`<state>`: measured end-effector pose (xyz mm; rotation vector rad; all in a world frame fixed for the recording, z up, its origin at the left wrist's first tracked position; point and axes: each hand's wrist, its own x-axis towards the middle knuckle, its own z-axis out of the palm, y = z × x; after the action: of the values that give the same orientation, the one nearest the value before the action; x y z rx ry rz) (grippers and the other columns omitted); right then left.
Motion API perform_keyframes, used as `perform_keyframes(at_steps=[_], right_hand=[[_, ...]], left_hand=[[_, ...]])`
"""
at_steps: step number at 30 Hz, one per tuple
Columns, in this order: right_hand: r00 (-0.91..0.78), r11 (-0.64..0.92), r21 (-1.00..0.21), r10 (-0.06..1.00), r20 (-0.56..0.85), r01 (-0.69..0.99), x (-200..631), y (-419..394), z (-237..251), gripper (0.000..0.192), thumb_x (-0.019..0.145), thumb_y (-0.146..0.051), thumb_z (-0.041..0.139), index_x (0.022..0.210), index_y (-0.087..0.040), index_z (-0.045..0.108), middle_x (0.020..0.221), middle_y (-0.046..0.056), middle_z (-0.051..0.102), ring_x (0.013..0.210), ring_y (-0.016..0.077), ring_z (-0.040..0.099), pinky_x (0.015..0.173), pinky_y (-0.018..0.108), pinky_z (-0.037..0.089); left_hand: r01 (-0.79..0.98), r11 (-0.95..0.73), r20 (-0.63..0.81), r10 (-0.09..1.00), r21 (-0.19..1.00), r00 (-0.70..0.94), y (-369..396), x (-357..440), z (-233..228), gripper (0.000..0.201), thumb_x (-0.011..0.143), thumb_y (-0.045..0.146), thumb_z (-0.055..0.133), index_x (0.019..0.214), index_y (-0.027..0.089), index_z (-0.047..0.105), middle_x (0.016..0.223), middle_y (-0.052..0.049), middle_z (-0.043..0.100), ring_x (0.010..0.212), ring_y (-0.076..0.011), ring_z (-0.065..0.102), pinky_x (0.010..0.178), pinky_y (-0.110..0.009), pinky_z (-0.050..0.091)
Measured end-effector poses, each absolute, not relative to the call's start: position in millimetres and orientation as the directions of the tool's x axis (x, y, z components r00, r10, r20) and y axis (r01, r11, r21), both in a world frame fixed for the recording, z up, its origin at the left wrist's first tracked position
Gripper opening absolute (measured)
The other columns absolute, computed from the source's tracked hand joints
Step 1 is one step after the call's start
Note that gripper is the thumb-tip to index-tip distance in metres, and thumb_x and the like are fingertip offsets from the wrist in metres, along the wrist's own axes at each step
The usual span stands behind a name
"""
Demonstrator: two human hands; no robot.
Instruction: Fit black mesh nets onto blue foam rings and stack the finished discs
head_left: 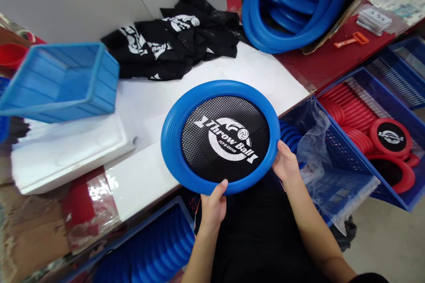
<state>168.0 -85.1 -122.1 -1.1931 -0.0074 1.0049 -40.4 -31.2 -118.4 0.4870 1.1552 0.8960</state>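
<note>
The left hand has its grip closed on the near edge of the blue disc, thumb lying flat on top of the rim and the fingers curled out of sight beneath. The right hand takes the rim at the disc's right side in the same way, thumb above and fingers tucked under, so both grips are closed on the one rim.

The disc is held tilted over the near corner of the white bench, partly overhanging its edge. It is a round blue plastic ring with ribbed grooves, stretched with black mesh that carries a white printed logo reading "Throw Ball" with a small ball figure.

Behind it on the bench lies a heap of black printed cloths, and a light blue crate sits to the left. Bare blue rings are stacked in a box at the back; red discs fill a blue basket on the right.
</note>
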Motion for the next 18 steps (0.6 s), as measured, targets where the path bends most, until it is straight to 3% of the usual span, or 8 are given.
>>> perform_keyframes(at_steps=[2, 7, 11, 18], right_hand=[[0.623, 0.039, -0.789, 0.638, -0.453, -0.613, 166, -82, -122, 0.054, 0.061, -0.063, 0.097, 0.095, -0.025, 0.077, 0.092, 0.001, 0.081, 0.08, 0.0236, 0.075, 0.076, 0.038, 0.064], [0.707, 0.065, -0.863, 0.606, -0.365, -0.5, 159, -75, -116, 0.056, 0.065, -0.067, 0.093, 0.099, -0.025, 0.077, 0.096, 0.003, 0.08, 0.088, 0.0259, 0.075, 0.081, 0.039, 0.064], [0.655, 0.005, -0.839, 0.628, -0.42, -0.544, 168, -77, -114, 0.058, 0.066, -0.061, 0.093, 0.108, -0.025, 0.076, 0.1, 0.003, 0.08, 0.089, 0.0258, 0.075, 0.079, 0.038, 0.064], [0.63, -0.022, -0.847, 0.659, -0.412, -0.531, 171, -78, -115, 0.061, 0.061, -0.059, 0.097, 0.105, -0.023, 0.074, 0.093, 0.003, 0.08, 0.079, 0.0242, 0.074, 0.074, 0.037, 0.064]], left_hand=[[-0.349, 0.579, -0.574, 0.808, 0.737, 0.129, -29, -41, -118, 0.078, 0.055, 0.029, 0.096, 0.13, 0.029, 0.074, 0.12, -0.004, 0.081, 0.133, -0.0321, 0.066, 0.12, -0.044, 0.049], [-0.337, 0.568, -0.562, 0.818, 0.751, 0.125, -27, -41, -117, 0.074, 0.058, 0.03, 0.095, 0.129, 0.029, 0.074, 0.118, -0.004, 0.081, 0.134, -0.0313, 0.066, 0.119, -0.043, 0.05], [-0.333, 0.556, -0.55, 0.826, 0.762, 0.122, -27, -41, -119, 0.076, 0.057, 0.031, 0.096, 0.129, 0.028, 0.074, 0.118, -0.004, 0.081, 0.135, -0.0318, 0.065, 0.119, -0.044, 0.05], [-0.337, 0.529, -0.524, 0.844, 0.779, 0.112, -28, -40, -119, 0.08, 0.055, 0.029, 0.098, 0.131, 0.028, 0.073, 0.12, -0.005, 0.08, 0.134, -0.0328, 0.066, 0.119, -0.045, 0.05]])
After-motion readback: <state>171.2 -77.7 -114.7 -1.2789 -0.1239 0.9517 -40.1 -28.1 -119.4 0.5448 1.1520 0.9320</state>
